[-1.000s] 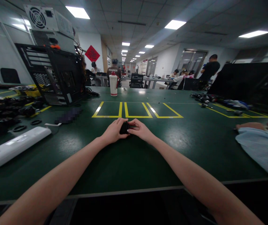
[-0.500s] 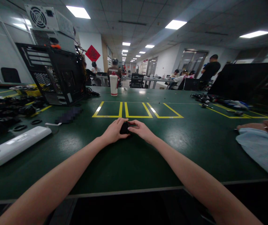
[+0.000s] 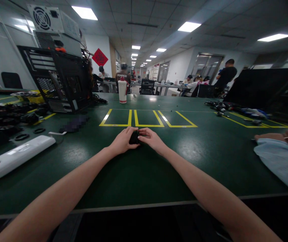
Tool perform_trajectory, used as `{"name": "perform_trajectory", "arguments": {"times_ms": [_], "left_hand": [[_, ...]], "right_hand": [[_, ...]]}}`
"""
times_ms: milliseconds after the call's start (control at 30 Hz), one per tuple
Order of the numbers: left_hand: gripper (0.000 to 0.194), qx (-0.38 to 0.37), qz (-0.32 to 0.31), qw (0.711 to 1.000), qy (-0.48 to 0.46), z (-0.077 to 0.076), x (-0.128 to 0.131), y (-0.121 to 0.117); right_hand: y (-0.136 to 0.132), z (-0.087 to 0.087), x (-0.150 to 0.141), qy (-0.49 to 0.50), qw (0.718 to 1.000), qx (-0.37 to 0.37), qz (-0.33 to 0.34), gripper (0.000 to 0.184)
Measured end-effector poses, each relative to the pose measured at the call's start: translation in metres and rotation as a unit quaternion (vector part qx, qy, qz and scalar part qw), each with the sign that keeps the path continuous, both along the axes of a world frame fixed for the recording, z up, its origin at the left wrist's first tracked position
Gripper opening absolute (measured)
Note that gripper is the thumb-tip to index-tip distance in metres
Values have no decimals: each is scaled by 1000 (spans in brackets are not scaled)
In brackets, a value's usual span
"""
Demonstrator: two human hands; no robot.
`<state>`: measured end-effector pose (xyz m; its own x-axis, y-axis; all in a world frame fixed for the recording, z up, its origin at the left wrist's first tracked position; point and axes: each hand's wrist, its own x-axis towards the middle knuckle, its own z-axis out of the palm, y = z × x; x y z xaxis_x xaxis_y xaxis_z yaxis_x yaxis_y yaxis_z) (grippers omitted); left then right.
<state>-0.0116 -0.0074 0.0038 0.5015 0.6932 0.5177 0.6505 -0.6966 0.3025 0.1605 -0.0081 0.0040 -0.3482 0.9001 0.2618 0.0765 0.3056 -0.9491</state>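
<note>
Between my two hands is a small, dark, blocky object [image 3: 134,137], too dark for me to make out its kind. My left hand [image 3: 122,140] grips it from the left, thumb on the near side and fingers on the far side. From the right, the fingertips and thumb of my right hand [image 3: 152,139] pinch at its right edge. Parts of the object are hidden by my fingers. Both hands are low over the green tabletop [image 3: 144,174], just on the near side of the yellow tape outlines [image 3: 149,126].
A white power strip [image 3: 20,156] and black rings [image 3: 21,137] lie at left, before an open computer case [image 3: 65,80] with a power supply [image 3: 53,20] on top. A paper cup [image 3: 122,90] stands beyond the tape. A co-worker's sleeve [image 3: 277,154] is at right, near dark cables [image 3: 219,106].
Both hands stay in nearly the same place around the dark object. My right fingers have shifted very slightly at its edge.
</note>
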Motion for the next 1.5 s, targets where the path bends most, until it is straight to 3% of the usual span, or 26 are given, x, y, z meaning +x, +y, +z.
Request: {"name": "perform_trajectory", "arguments": {"times_ms": [133, 300, 500, 800, 967, 1200, 1500], "left_hand": [[59, 2, 1, 1000, 5, 0, -1, 0], [60, 14, -4, 1000, 7, -1, -1, 1], [60, 14, -7, 1000, 2, -1, 0, 1], [60, 6, -1, 1000, 8, 0, -1, 0], [59, 11, 0, 1000, 10, 0, 0, 0], [60, 10, -4, 1000, 1, 0, 0, 0], [59, 10, 0, 1000, 11, -1, 0, 1]], "right_hand": [[0, 1, 2, -23, 999, -26, 12, 31], [-2, 3, 4, -16, 999, 13, 31, 32], [1, -2, 2, 8, 1000, 7, 16, 21], [4, -3, 3, -13, 1000, -22, 14, 31], [-1, 2, 5, -5, 999, 6, 37, 32], [-1, 0, 2, 2, 1000, 2, 14, 19], [5, -3, 4, -25, 999, -25, 19, 31]]}}
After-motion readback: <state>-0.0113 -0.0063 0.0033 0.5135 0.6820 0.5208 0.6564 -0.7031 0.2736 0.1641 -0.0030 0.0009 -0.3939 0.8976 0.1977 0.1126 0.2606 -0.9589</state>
